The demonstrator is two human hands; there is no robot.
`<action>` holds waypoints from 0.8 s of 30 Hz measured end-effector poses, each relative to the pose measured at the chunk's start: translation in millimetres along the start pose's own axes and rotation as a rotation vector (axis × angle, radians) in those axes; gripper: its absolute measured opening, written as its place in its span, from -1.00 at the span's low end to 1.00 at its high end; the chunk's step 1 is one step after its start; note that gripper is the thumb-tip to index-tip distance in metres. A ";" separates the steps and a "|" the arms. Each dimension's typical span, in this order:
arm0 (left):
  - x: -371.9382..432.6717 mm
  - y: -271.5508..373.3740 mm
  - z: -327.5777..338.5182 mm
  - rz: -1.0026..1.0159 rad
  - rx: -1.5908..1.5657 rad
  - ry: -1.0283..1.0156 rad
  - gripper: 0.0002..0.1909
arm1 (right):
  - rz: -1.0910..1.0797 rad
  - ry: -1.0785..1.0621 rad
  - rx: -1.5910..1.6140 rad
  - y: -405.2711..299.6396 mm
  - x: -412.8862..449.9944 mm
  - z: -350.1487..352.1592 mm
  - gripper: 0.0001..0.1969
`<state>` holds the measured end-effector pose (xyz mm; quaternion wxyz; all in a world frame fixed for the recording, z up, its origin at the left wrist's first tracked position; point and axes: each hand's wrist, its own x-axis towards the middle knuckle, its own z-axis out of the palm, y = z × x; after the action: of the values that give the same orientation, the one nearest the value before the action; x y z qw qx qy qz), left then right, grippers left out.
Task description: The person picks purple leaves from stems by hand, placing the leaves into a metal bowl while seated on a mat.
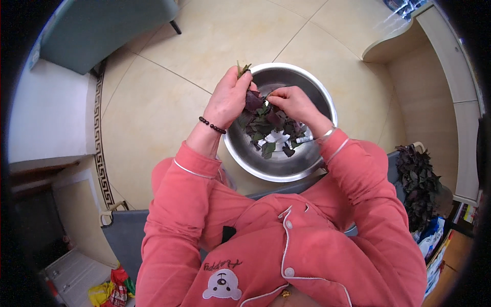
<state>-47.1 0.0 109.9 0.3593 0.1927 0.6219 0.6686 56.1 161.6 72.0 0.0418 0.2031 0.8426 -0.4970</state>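
Observation:
A stainless steel basin (277, 174) stands before me, with loose purple and green leaves (264, 128), perhaps perilla, in its middle. My left hand (230, 94), a dark bead bracelet at its wrist, is closed around leafy stems (242, 70) at the basin's left rim; a purple leaf hangs below the fingers. Over the basin, my right hand (294, 103) has thumb and forefinger pinched together near a leaf or thin stem of the same plant. What exactly lies between those fingertips is too small to tell. Bright reflections show on the basin's bottom.
A large heap of dark purple leafy stems (418, 184) lies at my right, by the grey chair's armrest. Beyond it stands a pale wooden cabinet (425, 76). A green-grey piece of furniture (111, 30) is at upper left. Colourful plastic bags (113, 288) lie at lower left.

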 end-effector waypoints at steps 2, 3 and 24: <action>-0.8 8.1 6.7 -0.028 -0.050 -0.021 -0.83 | 0.030 -0.066 0.120 -26.0 -15.4 -22.7 -0.79; 0.7 7.0 7.7 -0.020 -0.054 -0.024 -0.83 | -0.029 -0.084 0.179 -34.3 -21.9 -29.2 -0.78; -7.2 11.5 22.9 0.014 0.280 -0.384 -0.73 | -0.033 0.087 0.509 -53.0 -35.2 -31.2 -0.81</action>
<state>-28.9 11.1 125.9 0.4359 0.3686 0.6276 0.5294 72.0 155.3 140.7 -0.0552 0.2143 0.6948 -0.6843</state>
